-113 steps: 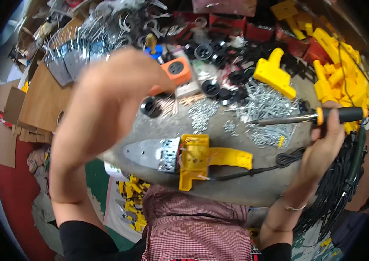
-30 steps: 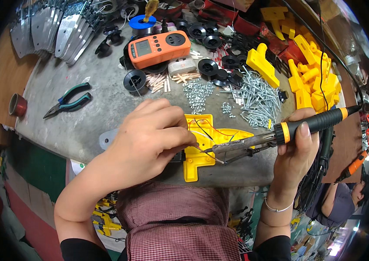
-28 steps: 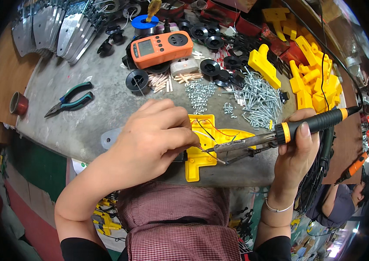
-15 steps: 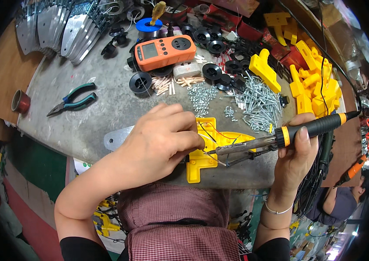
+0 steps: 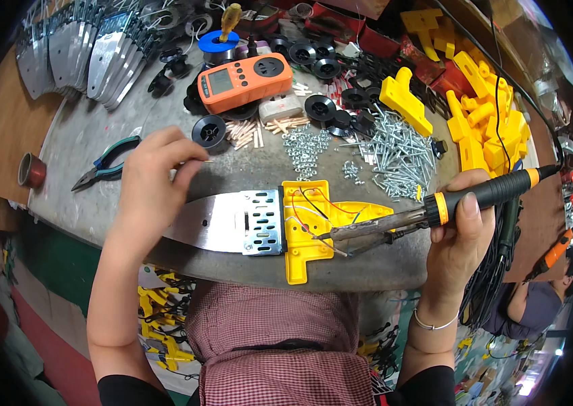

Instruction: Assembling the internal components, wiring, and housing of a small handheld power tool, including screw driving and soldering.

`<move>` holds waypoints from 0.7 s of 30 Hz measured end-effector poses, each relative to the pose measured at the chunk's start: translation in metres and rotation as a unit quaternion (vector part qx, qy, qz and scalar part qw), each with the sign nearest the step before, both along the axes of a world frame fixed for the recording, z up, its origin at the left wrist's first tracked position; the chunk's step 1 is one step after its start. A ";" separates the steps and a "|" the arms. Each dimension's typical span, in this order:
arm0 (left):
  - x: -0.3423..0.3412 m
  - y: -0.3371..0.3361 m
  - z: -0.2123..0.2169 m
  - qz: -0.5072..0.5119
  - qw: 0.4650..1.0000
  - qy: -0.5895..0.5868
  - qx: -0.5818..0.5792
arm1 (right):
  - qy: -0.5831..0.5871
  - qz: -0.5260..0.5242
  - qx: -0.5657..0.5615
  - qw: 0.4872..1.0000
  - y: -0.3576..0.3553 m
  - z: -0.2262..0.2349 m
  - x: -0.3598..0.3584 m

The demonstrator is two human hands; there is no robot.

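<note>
My right hand (image 5: 465, 210) grips a soldering iron (image 5: 482, 197) by its black and orange handle. The iron's dark tip hovers at the wires inside an opened yellow plastic handle shell (image 5: 306, 243); I cannot tell whether it touches them. Red, black, white and blue wires run in the shell. A silver metal blade plate (image 5: 222, 216) with slots joins the shell's left side. Above the plate, my left hand (image 5: 154, 172) is closed, thumb and fingers pinching a thin wire (image 5: 209, 161) whose end just shows.
Pliers (image 5: 107, 162) and a small red-brown cup (image 5: 31, 170) lie left. Beyond are an orange meter (image 5: 246, 81), black spools (image 5: 209, 132), nuts (image 5: 305, 152), screws (image 5: 401, 159) and yellow shells (image 5: 492, 128). A cord trails from the iron. A person (image 5: 536, 301) sits at far right.
My left hand has moved left and up, away from the yellow shell, uncovering the slotted plate. My right hand stays nearly in place with the iron. The view has shifted slightly.
</note>
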State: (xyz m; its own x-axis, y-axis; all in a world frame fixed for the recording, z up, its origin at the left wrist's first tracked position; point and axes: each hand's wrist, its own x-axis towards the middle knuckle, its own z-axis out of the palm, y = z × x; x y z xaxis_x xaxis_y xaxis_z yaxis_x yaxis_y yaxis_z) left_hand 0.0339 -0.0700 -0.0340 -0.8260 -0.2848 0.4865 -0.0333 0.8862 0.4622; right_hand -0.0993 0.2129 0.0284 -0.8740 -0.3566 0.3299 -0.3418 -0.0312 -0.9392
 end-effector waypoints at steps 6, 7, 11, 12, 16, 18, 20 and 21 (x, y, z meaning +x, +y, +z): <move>0.007 -0.003 -0.022 0.020 0.988 -0.098 0.120 | -0.014 -0.010 -0.004 1.000 -0.004 0.002 -0.006; 0.003 0.005 -0.015 0.014 0.987 -0.098 0.123 | -0.014 -0.031 -0.028 0.999 -0.004 0.004 -0.009; -0.001 0.038 0.003 -0.110 0.994 0.006 0.015 | 0.057 -0.047 -0.073 0.995 0.001 0.015 -0.032; -0.004 0.048 0.005 -0.130 0.991 0.024 0.026 | 0.045 -0.076 -0.048 0.995 -0.011 0.020 -0.037; -0.016 0.068 -0.008 -0.184 0.978 0.077 0.057 | 0.037 0.001 0.001 0.999 -0.065 0.017 -0.085; -0.020 0.073 -0.017 -0.182 0.975 0.097 0.081 | 0.024 0.062 -0.050 0.997 -0.105 0.003 -0.110; -0.022 0.078 -0.020 -0.186 0.970 0.109 0.111 | 0.096 0.095 -0.049 0.990 -0.132 -0.019 -0.149; -0.020 0.078 -0.022 -0.192 0.967 0.099 0.135 | 0.099 0.119 -0.059 0.986 -0.148 -0.024 -0.161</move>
